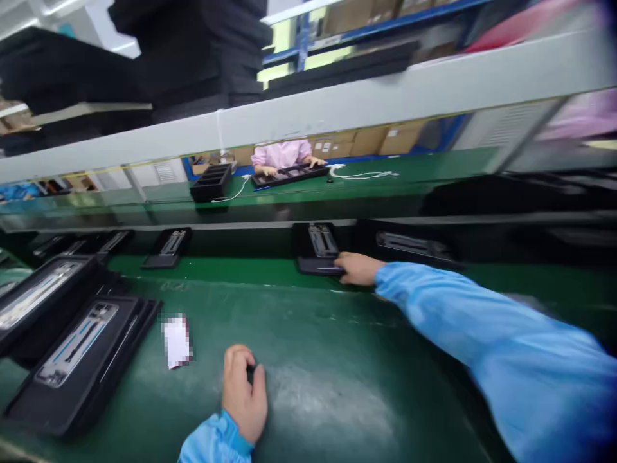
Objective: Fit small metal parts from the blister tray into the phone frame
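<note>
**Right hand on a black tray at the belt's far edge**

The right hand (355, 268), arm stretched forward in a blue sleeve, grips the near edge of a black tray (318, 249), fingers curled over its rim. The left hand (243, 392) rests closed on the green table (337, 386), fingers folded around a small dark object (251, 372). Left of that hand lie a white card (176, 341) and stacked black trays (77, 360).

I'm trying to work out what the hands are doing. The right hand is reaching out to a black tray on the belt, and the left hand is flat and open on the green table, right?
Not quite. The head view shows the left hand curled around a small dark object, not flat and open. The right hand does reach the black tray on the belt, and the left hand does rest on the green table.
</note>
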`<state>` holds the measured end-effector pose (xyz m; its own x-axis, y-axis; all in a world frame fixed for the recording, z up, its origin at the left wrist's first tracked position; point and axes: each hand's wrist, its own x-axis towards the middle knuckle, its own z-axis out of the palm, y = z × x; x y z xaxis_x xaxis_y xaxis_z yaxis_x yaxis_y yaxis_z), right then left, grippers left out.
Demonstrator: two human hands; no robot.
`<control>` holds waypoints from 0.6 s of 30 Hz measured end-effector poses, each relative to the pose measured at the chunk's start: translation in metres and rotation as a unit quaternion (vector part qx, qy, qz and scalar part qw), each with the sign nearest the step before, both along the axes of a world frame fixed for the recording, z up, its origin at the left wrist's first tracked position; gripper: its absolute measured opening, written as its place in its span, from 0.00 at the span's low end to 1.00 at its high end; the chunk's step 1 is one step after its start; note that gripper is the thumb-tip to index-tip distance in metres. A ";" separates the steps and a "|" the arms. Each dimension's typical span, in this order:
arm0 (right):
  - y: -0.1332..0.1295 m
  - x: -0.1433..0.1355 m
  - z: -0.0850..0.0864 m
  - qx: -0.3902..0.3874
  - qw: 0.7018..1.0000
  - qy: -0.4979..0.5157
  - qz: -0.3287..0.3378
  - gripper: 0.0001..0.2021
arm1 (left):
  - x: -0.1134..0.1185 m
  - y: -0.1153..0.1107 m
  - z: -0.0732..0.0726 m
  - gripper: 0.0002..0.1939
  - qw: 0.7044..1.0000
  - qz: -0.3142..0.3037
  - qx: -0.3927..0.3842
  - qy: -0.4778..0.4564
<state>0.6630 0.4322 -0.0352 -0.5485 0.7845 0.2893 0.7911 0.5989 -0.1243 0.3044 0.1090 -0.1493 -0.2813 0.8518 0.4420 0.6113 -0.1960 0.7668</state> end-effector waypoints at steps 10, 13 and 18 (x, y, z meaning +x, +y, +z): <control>-0.198 -0.154 0.029 -0.074 0.990 -0.116 -0.024 0.15 | -0.038 0.035 0.017 0.20 0.985 0.074 -0.095 -0.123; -0.296 -0.192 0.020 -0.074 0.995 -0.073 0.002 0.15 | -0.051 0.033 0.026 0.22 0.984 0.086 -0.135 -0.081; -0.338 -0.117 0.038 -0.054 0.994 0.048 -0.081 0.13 | -0.062 0.014 0.037 0.16 0.985 -0.008 -0.170 0.014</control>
<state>0.5465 0.0937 0.0031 -0.3870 0.8892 0.2440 0.8574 0.4444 -0.2597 0.2424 0.1227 -0.1120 -0.2580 0.9562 0.1386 0.6320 0.0585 0.7728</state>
